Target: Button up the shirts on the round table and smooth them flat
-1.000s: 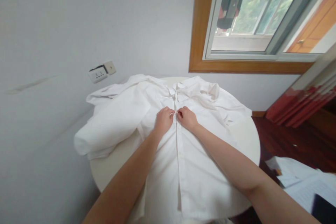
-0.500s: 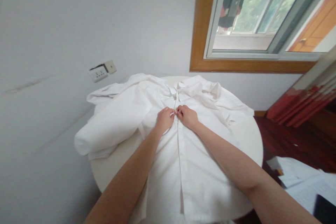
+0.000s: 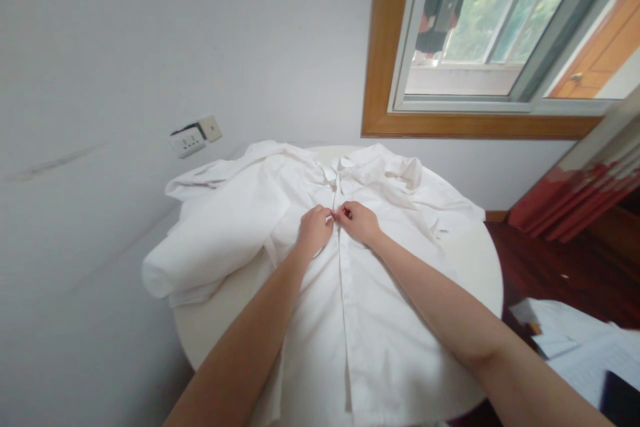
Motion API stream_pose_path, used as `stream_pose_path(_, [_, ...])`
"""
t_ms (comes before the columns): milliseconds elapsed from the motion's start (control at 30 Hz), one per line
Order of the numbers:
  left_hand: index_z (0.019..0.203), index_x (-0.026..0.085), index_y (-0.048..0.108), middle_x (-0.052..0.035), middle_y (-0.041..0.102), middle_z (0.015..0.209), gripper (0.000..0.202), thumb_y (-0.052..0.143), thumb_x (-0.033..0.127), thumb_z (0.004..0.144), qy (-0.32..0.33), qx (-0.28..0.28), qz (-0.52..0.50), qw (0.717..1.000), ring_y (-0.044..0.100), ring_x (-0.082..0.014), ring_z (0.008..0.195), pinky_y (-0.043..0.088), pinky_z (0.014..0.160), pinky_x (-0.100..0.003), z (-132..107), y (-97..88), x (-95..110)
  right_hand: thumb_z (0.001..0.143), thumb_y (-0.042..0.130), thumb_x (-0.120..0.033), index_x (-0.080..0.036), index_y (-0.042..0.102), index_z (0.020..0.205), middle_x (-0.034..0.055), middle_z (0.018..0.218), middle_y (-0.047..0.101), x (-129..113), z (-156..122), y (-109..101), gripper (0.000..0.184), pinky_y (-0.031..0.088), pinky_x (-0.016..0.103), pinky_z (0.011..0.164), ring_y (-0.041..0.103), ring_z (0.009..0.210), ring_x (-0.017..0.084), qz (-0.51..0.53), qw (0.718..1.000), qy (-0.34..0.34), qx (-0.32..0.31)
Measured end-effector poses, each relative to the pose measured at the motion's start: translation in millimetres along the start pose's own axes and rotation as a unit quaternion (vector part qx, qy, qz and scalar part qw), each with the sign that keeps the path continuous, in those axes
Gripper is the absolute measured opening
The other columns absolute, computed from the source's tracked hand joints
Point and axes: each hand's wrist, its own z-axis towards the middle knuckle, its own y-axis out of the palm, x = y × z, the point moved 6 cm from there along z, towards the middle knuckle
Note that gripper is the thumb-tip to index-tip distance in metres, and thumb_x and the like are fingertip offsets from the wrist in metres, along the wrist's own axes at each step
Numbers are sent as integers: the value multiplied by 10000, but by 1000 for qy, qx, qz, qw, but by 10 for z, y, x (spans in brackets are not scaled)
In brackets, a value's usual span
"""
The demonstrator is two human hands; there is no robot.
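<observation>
A white button-up shirt [image 3: 380, 320] lies spread front side up, its collar toward the wall and its hem hanging over the near side. My left hand [image 3: 316, 227] pinches the front edge of the shirt a little below the collar. Opposite it, my right hand [image 3: 359, 221] pinches the same button strip, and the fingertips of both hands meet there. Any button between the fingers is hidden. Below the hands the placket runs down the middle of the shirt.
Under the shirt is a round white table [image 3: 210, 327] against the wall. More white cloth [image 3: 215, 233] lies bunched at the left. A wall socket [image 3: 188, 141], a wood-framed window [image 3: 380, 123] and a red curtain [image 3: 560, 203] surround it. Papers [image 3: 595, 353] and a dark object [image 3: 623, 400] sit lower right.
The fingers of my right hand have shifted slightly at the button strip and are closer to my left fingertips. The shirt lies as before.
</observation>
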Motion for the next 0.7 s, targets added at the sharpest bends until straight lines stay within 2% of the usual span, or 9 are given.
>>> stream_pose_path(133, [953,201,668,-41,645,971,205,514,156,826,2,-1,-9,1000,588,-173,951,445,865,-276,12,15,-15,854,520,-358,-229,599,955,4,924,635,-57,-40,-25,182,322,213,616,552,763,123,-20,999,-23,24])
stream_pose_path(400, [972,211,670,-50,631,955,197,511,218,856,-9,-4,-2,1000,588,-180,938,448,855,-290,4,2,-1,875,468,-321,-229,623,825,-27,787,654,39,71,-2,187,301,212,562,565,718,119,10,999,33,-26])
stream_pose_path(700, [950,208,677,-45,639,949,192,512,215,851,-6,1,-15,1000,589,-172,933,444,857,-282,8,6,-10,940,384,-319,-206,586,993,68,1012,650,-59,-5,36,237,387,249,670,611,869,171,-82,996,29,4])
